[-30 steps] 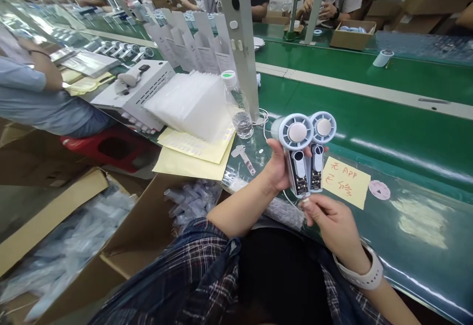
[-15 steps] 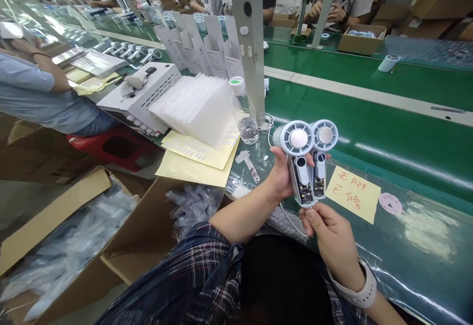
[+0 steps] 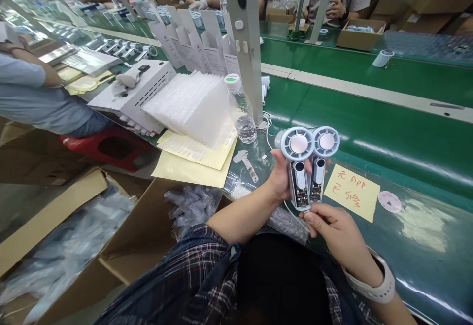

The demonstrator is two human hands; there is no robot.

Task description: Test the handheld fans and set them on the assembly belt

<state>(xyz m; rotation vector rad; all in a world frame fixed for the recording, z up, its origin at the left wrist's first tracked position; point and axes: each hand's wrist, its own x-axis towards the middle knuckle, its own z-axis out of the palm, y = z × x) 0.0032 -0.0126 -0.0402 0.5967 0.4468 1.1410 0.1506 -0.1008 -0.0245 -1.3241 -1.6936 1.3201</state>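
My left hand (image 3: 279,179) is closed around two pale-blue handheld fans, held side by side and upright. The nearer fan (image 3: 301,187) overlaps the farther fan (image 3: 318,177). Both have open handle fronts, showing dark circuit boards with small lit spots. At the base of the nearer fan, my right hand (image 3: 334,226) pinches the end of a thin white cable (image 3: 291,212). My fingertips hide the plug, so I cannot tell whether it sits in the fan. The cable also shows behind the fans, by the metal post.
A water bottle (image 3: 244,118), bubble-wrap sheets (image 3: 192,103) and yellow label sheets (image 3: 192,170) lie to the left. A handwritten yellow note (image 3: 351,192) is at the right. Beyond runs the green conveyor (image 3: 351,88); a metal post (image 3: 246,44) rises beside it. Cardboard boxes (image 3: 129,236) stand below left.
Both fans sit slightly lower in view, and their heads have tilted a little. My right wrist has shifted right and outward, while the fingers stay at the nearer fan's base.
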